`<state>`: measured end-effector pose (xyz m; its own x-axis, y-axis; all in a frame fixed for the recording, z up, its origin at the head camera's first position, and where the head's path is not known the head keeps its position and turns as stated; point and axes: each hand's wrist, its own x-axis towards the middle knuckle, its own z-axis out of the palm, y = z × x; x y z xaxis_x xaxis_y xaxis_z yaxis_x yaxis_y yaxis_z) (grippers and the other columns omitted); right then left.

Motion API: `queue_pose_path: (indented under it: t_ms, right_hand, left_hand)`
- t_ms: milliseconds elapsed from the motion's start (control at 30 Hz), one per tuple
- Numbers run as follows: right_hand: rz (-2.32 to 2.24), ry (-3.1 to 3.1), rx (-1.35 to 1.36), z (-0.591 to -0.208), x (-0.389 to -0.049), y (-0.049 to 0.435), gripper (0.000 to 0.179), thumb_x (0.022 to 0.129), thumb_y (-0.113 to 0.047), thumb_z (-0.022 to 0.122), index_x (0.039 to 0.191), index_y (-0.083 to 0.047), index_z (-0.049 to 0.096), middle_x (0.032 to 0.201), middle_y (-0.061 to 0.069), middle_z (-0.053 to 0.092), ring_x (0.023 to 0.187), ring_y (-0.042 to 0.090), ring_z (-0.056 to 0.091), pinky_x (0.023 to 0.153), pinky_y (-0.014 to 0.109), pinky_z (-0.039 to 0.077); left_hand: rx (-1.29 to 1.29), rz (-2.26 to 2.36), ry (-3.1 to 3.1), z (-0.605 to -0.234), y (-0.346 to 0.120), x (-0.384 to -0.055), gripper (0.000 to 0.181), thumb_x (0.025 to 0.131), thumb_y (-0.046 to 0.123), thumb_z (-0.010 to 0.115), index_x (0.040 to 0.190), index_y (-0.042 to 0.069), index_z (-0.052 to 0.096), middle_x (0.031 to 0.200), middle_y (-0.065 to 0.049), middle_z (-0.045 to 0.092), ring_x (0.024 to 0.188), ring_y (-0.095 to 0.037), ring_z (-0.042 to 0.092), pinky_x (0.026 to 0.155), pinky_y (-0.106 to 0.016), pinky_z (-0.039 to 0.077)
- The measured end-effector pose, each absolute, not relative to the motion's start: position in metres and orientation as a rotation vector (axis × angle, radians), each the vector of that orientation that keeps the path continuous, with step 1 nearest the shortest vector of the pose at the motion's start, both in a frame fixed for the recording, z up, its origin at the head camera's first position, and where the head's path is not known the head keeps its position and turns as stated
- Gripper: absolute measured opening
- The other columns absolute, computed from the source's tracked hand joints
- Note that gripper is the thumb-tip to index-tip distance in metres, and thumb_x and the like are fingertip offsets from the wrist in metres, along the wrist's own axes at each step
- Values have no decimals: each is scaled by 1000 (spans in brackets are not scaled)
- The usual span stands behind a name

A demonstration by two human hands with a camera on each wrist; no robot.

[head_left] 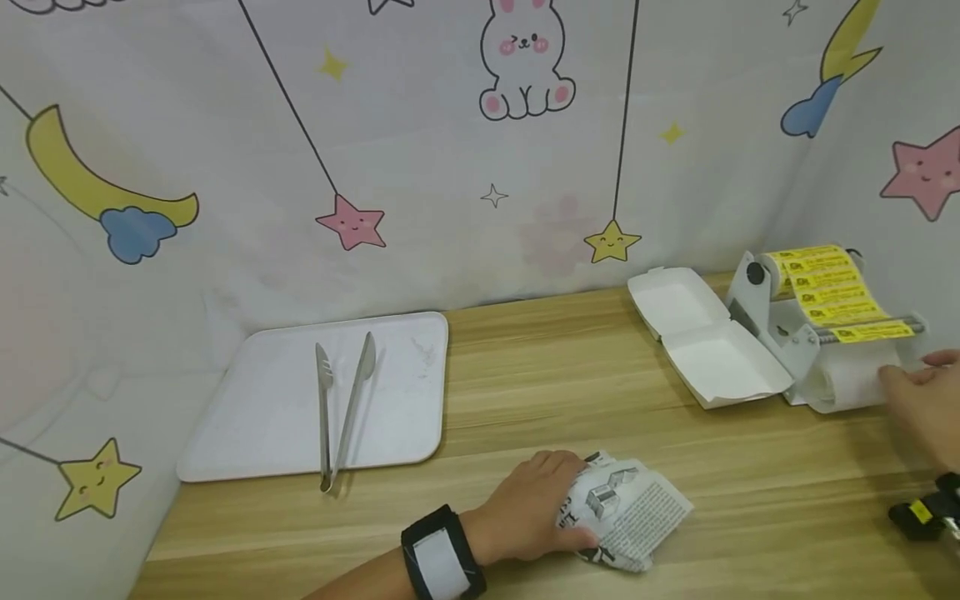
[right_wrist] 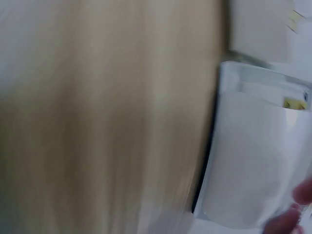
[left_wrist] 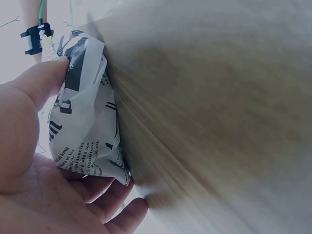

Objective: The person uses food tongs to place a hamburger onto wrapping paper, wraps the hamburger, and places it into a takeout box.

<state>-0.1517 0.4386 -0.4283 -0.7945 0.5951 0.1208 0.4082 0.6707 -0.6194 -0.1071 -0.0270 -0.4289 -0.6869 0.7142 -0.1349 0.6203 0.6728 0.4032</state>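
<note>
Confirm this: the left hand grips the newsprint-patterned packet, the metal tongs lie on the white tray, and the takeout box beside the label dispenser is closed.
Not closed: the takeout box beside the label dispenser is open, as the head view shows. The left hand grips the newsprint-patterned packet and the metal tongs lie on the white tray.

The right grip [right_wrist: 291, 217] shows at lower right beside 1 white roll [right_wrist: 243, 161]; wood-grain bench [right_wrist: 107, 117] blurred at left.

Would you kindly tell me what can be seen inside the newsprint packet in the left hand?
Of the newsprint packet, only the creased, printed outside shows, partly covered by the left hand; anything inside is hidden from view.
</note>
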Motion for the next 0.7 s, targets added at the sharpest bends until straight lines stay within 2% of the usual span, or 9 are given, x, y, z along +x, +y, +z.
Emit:
queue_pose_path:
  t_ms: [33,133,233,267,433,533,600,667,700]
  right_hand:
    - [761,-2567,-726,-427,-151,435,59,95,-17,53,143,12,37,88,22,55,62,20,46,49,26,33]
    - [492,-2548,-375,-425,-149,425,62,91,-8,69,143,10,43,102,32,47,79,40,47,59,41,42]
    - [271,-2502,-116,-424,-151,421,59,85,-2,79,137,10,52,108,39,44,90,53,44,65,60,39]
    - [233,-2464,-73,-424,-151,420,56,83,0,80,133,10,56,108,40,44,91,54,44,68,64,37]
    - [168,-2378,23,-417,-159,423,34,85,2,78,116,11,66,104,37,51,90,52,50,68,63,40]
    - [235,-2382,13,-411,-162,426,25,90,1,74,111,13,68,101,34,54,85,49,52,63,49,42]
    - [340,-2419,-74,-408,-162,427,22,97,-4,68,112,12,68,101,32,55,81,42,51,60,32,39]
    - [462,-2416,-218,-405,-161,426,28,104,-12,59,115,12,67,103,29,56,78,23,50,60,21,30]
    - [531,-2403,-312,-403,-160,425,33,107,-17,54,118,11,67,101,23,57,78,13,47,60,17,26]
  left_hand:
    - [1069,474,2610,-429,-27,-107,72,92,50,73,145,9,46,146,-4,50,136,-18,46,112,-36,40]
    - [1081,473,2619,-428,-27,-107,71,92,49,73,144,9,47,145,-4,51,135,-18,46,111,-36,40]
    - [1090,475,2623,-428,-27,-107,71,92,49,73,144,8,47,145,-5,51,134,-18,47,111,-36,40]
    - [1091,478,2621,-428,-27,-107,70,92,48,73,144,9,47,144,-5,51,134,-18,47,111,-36,40]
    - [1090,476,2618,-428,-26,-107,71,92,49,73,144,8,47,145,-5,51,134,-18,47,111,-36,40]
    - [1088,476,2624,-428,-27,-107,72,92,49,73,144,8,46,145,-5,51,134,-18,47,111,-36,40]
    - [1086,476,2624,-428,-26,-107,72,92,49,73,144,8,46,145,-4,51,134,-18,46,111,-36,40]
    - [1081,479,2617,-428,-26,-108,72,92,49,73,145,8,46,146,-4,50,135,-18,45,112,-36,40]
    - [1080,477,2617,-428,-26,-108,72,92,49,73,145,8,46,146,-5,50,136,-18,45,112,-36,40]
